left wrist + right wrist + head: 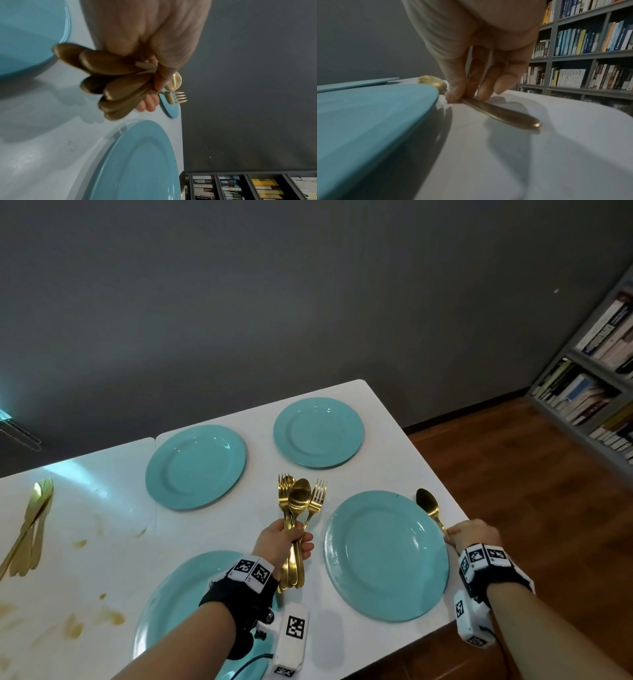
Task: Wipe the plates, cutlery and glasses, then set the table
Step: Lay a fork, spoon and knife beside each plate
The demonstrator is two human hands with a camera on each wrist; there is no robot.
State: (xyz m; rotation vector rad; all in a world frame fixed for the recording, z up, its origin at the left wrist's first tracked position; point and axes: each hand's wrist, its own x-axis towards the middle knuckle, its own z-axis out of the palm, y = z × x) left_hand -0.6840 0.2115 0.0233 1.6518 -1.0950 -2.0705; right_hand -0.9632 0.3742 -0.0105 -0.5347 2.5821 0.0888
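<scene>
Several teal plates lie on the white table [113,529]. My left hand [291,542] grips a bundle of gold forks and spoons [298,501] above the table, between the near-left plate [171,604] and the near-right plate [387,556]. In the left wrist view the bundle [120,86] sticks out both sides of the hand [154,81]. My right hand [462,534] pinches the handle of a single gold spoon [428,505] that lies on the table just right of the near-right plate. The right wrist view shows the fingertips [453,96] on that spoon [501,113], beside the plate rim [426,97].
Two more teal plates [196,466] [318,433] sit at the back. Gold knives [30,529] lie at the far left. Brown smears [78,625] mark the left part of the table. The table's right edge is close to my right hand. A bookshelf [596,364] stands at right.
</scene>
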